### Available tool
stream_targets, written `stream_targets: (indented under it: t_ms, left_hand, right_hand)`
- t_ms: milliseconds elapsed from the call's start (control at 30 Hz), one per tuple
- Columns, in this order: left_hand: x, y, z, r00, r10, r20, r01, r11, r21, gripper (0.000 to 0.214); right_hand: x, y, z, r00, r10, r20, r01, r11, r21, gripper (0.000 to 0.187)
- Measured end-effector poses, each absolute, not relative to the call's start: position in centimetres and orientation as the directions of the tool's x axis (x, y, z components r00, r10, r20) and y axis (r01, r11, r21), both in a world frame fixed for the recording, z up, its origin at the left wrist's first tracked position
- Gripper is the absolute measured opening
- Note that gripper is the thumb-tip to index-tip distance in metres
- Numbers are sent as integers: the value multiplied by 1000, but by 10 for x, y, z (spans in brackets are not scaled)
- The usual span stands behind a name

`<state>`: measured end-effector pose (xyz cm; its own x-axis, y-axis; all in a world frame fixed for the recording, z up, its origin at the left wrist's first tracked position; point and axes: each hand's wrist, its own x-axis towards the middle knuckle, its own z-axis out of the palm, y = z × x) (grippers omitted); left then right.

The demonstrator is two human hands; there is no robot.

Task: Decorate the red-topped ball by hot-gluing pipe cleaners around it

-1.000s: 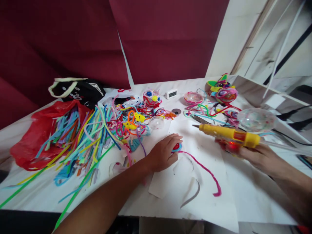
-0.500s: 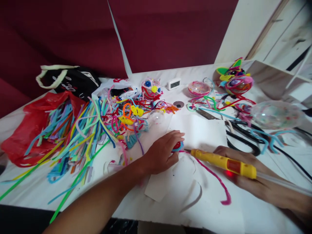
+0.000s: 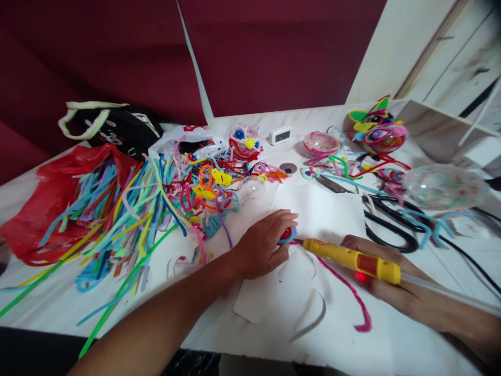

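Observation:
My left hand [image 3: 266,245] is closed round a small red and blue piece [image 3: 287,235], partly hidden by the fingers, on white paper. In my right hand [image 3: 391,284] is a yellow hot glue gun [image 3: 352,260] with a clear glue stick out of its back and a red light glowing. The gun's dark nozzle points left and meets, or nearly meets, the piece's edge. From beside that piece a magenta pipe cleaner [image 3: 350,292] curves down to the right across the paper.
Black-handled scissors [image 3: 391,224] lie right of the paper. A red plastic bag [image 3: 35,224] and a heap of coloured pipe cleaners [image 3: 144,209] cover the left. Behind are a white digital clock [image 3: 281,136], a clear bowl [image 3: 321,142] and a decorated ball [image 3: 245,143]. A clear plastic form [image 3: 446,185] lies right.
The glue gun and my right hand have shifted slightly left, bringing the nozzle closer to the red and blue piece. My left hand stays almost still.

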<state>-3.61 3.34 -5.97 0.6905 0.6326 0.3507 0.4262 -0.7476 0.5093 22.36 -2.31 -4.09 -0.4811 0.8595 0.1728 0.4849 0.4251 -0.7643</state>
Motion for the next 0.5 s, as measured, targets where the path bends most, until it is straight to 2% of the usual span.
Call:
stream_targets:
  t_ms: [167, 400, 500]
  left_hand:
    - [-36, 34, -59, 689, 634, 350, 429, -747, 508, 45]
    - [-36, 33, -59, 686, 636, 353, 430, -746, 509, 44]
    - [-36, 33, -58, 688, 635, 351, 430, -747, 508, 44]
  right_hand:
    - [225, -24, -37, -506, 861, 56, 531, 362, -767, 24]
    - [226, -23, -35, -533, 845, 32, 544, 372, -752, 24]
    - [224, -24, -32, -503, 862, 68, 550, 379, -744, 19]
